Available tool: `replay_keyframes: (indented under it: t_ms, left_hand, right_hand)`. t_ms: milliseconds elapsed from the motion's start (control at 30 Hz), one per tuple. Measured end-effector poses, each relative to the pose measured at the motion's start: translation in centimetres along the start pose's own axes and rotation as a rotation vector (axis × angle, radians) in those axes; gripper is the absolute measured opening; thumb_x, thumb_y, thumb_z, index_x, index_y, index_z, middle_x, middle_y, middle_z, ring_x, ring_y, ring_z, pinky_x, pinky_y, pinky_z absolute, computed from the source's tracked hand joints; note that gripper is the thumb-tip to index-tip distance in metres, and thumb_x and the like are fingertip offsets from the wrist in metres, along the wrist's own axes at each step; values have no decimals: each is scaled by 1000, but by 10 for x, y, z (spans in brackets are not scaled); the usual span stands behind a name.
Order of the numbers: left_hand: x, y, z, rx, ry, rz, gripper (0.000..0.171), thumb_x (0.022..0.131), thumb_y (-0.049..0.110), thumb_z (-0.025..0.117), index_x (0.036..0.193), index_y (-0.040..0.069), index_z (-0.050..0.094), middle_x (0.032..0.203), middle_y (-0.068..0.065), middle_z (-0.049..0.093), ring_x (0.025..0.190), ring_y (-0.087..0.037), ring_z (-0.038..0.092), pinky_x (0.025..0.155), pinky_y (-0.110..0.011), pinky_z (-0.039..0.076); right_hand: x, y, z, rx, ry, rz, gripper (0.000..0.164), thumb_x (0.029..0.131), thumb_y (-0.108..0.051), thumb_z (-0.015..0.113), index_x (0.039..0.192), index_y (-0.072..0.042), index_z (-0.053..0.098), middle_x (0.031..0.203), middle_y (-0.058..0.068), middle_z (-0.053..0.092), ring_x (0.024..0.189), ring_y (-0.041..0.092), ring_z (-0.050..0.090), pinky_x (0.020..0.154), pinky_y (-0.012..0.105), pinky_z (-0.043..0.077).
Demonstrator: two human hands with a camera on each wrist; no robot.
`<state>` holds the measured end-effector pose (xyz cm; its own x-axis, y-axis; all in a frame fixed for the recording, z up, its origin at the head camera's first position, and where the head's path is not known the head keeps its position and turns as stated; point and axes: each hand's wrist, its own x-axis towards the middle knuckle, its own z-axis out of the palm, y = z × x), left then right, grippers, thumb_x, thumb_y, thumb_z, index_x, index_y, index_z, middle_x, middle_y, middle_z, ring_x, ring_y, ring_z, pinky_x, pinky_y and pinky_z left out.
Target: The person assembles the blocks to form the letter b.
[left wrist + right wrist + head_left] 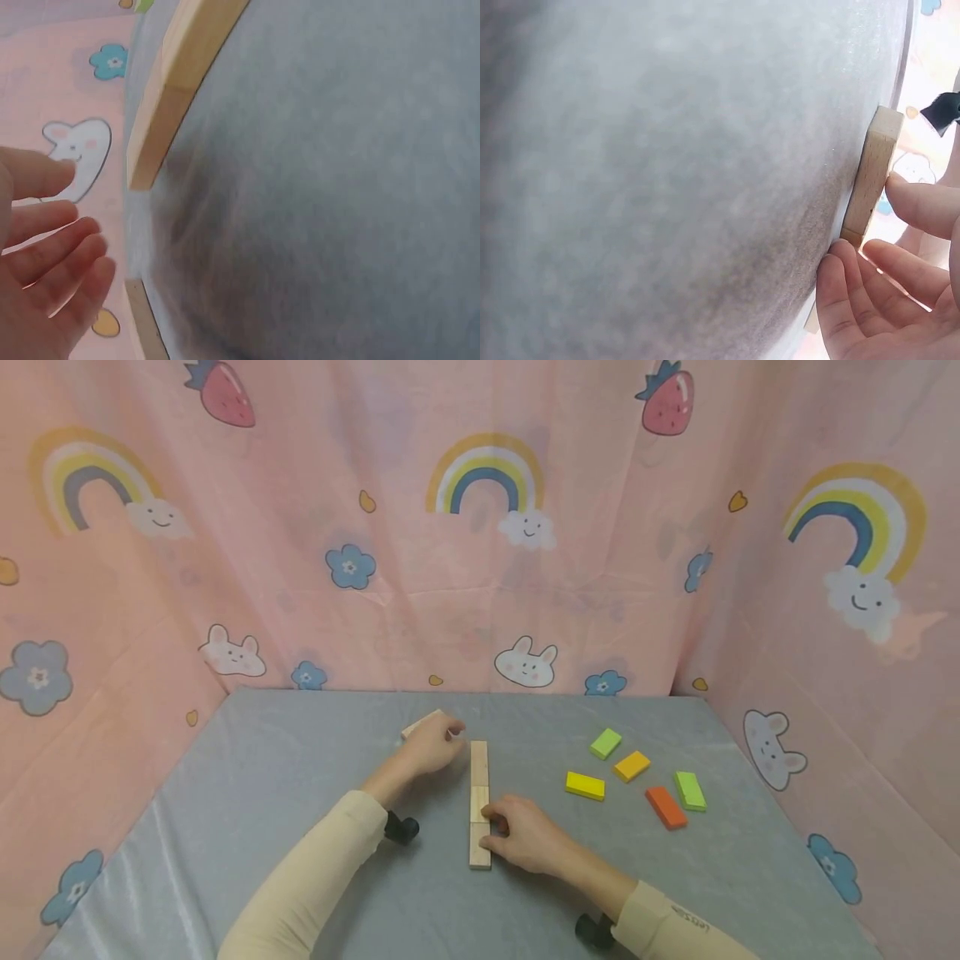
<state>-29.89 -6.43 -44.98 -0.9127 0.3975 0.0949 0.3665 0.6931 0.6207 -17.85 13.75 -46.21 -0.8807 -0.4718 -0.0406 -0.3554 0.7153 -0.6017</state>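
Row-aligning, likely; right hand (528,835) touches wooden row (479,767), left hand (432,748) seems empty, both fingers-apart; next, grip loose block (419,725) at left's eleven o'clock.

The person wears long, pale cream sleeves, the left sleeve (303,885) plain along its visible length and the right sleeve (667,928) bearing small dark lettering (691,918) too tiny to read. Beyond the cuffs, the left hand (431,748) and right hand (531,837) are bare. Beside each cuff shows a small black device, the left device (402,829) stubby with a rounded end, the right device (595,932) similarly dark and compact.
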Motion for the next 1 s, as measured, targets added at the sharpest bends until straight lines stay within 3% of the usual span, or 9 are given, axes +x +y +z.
replay_keyframes:
  t_ms: [233, 567, 733, 1000]
  left_hand:
    - [3, -17, -5, -14, 142, -20, 31, 99, 14, 62, 124, -4, 67, 122, -18, 66, 115, -34, 62, 97, -48, 52]
    - [0, -39, -11, -139, 294, -115, 31, 99, 13, 62, 123, -6, 67, 126, -23, 63, 121, -39, 57, 101, -53, 48]
    - [-4, -51, -15, -169, 330, -155, 36, 100, 13, 62, 129, -8, 63, 130, -25, 60, 124, -40, 55, 101, -52, 49]
    - [-8, -61, -16, -244, 275, -248, 43, 100, 20, 63, 136, -5, 58, 133, -25, 58, 123, -39, 57, 100, -52, 49]
  right_hand:
    - [0, 1, 1, -4, 14, -6, 35, 88, -17, 80, 117, -1, 71, 88, -3, 59, 78, 11, 51, 68, 28, 46]
    - [-1, 0, 1, -6, 14, -4, 35, 88, -17, 80, 118, -1, 71, 91, -3, 60, 80, 11, 52, 69, 28, 47]
    - [-1, -1, 1, -7, 11, -1, 35, 88, -17, 80, 118, -1, 71, 92, -2, 61, 80, 11, 52, 69, 28, 47]
    - [-1, 0, 0, -8, 9, 2, 35, 89, -18, 80, 119, -2, 71, 90, -4, 59, 79, 10, 52, 69, 27, 46]
